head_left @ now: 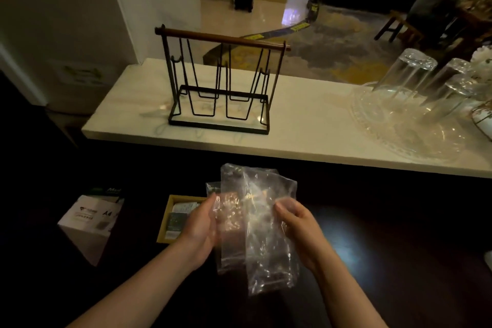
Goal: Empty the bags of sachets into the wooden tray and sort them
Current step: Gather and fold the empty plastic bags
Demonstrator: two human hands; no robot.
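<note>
A: Camera setup?
B: One view only, head-worn wide-angle. Looks forward and down from above the left hand (199,229) and right hand (298,229), both close in the lower middle.
A: Far field?
B: White counter (306,125) mid-frame with the wire rack (218,82), room floor beyond at top. Edges bend. No second view, so no overlap.
</note>
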